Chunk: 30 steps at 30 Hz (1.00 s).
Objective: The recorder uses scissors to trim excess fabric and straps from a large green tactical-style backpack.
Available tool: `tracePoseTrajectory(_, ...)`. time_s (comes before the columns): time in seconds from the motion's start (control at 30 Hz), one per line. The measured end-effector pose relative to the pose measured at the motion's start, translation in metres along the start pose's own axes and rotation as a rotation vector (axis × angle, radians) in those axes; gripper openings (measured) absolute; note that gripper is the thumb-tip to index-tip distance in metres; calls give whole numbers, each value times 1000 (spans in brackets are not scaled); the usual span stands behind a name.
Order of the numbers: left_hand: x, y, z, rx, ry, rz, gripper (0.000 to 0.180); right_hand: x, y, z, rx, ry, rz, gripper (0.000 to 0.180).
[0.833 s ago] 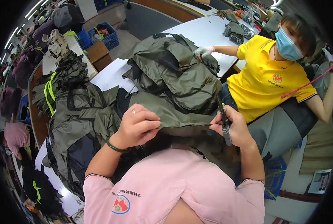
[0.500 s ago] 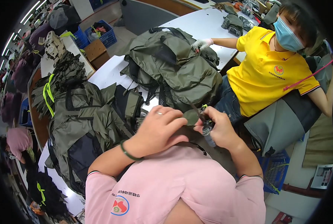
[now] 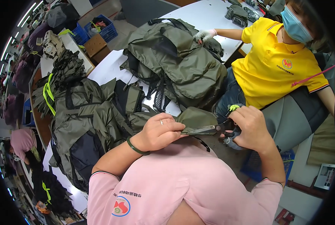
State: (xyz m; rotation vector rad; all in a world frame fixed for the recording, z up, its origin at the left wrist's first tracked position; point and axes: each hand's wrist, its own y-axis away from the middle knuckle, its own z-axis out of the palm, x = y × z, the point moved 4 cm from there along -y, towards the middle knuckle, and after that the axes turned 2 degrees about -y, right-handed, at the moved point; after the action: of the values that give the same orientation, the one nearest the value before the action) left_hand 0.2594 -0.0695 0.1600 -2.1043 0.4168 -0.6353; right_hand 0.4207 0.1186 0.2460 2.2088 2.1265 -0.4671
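1. Left hand [image 3: 160, 134]: I see the thumb and fingers pinching the left end of an olive-green fabric panel [image 3: 199, 118]. A dark green bangle [image 3: 137, 147] circles the wrist.
2. Right hand [image 3: 253, 126]: I see the fingers curled around the handles of a pair of scissors [image 3: 220, 128]. A neon-yellow tie [image 3: 234, 107] sits at the upper handle.
3. Fabric panel position: it lies between the two hands, just in front of the wearer's pink polo shirt [image 3: 175, 176].
4. Scissors position: the blades point left, along the panel's near edge, toward the left fingertips. I cannot tell from my view whether the blades are parted.
5. Worktable [image 3: 212, 15]: its white top carries a large olive-green backpack [image 3: 186, 67] beyond the panel. A second olive-and-black heap of bag parts [image 3: 88, 123] lies to the left.
6. Co-worker: a person in a yellow polo shirt [image 3: 276, 71] sits at the right; their white-gloved hand [image 3: 205, 35] touches the backpack.
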Motion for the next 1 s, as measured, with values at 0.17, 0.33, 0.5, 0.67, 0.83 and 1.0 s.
tracePoseTrajectory(0.17, 2, -4, 1, -9, -2, 47, 26, 1, 1, -1, -93, 70, -28, 31)
tracePoseTrajectory(0.33, 3, -6, 4, -35, 5, 58, 24, 1, 2, 5, -110, 70, -42, 30)
tracePoseTrajectory(0.5, 3, -5, 5, -48, 5, 76, 22, 6, 8, 10, -132, 38, -31, 29)
tracePoseTrajectory(0.67, 3, -6, 5, -43, -5, 82, 23, 11, 11, 15, -161, -60, -20, 29)
tracePoseTrajectory(0.83, 2, -5, 5, -52, 0, 85, 22, 7, 10, 19, -154, -101, -23, 29)
tracePoseTrajectory(1.0, 4, -6, 5, -56, 10, 85, 22, 10, 13, 26, -161, -63, -29, 30)
